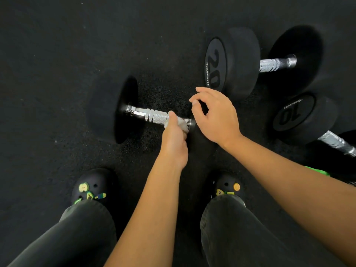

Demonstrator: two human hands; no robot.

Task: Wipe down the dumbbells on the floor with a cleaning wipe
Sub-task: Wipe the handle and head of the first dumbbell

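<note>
Closest to me are my dark grey trouser legs (82,234) and black foam clogs (90,185) dotted with small yellow and green charms, planted either side of my forearms so I can bend low over the work. Between them my left hand (174,140) clenches a crumpled pale grey cleaning wipe (183,124) round the knurled chrome handle (152,115) of the nearest black rubber-headed dumbbell (113,108), at the end by its right head. Wrapping the wipe round the bar lets it press into the cross-hatched grip, where I judge sweat collects. My right hand (215,116) hangs over that right head, fingers loosely bent and grasping nothing; it seems placed to stop the round weight rolling, though I cannot tell whether it touches. This dumbbell lies on the speckled black rubber floor (57,74), matte and grainy. Off to the right lie a larger black round-headed dumbbell marked 20 (233,60) and a smaller one marked 10 (300,114), their steel handles dull and streaky beside the bright bar under my wipe
</note>
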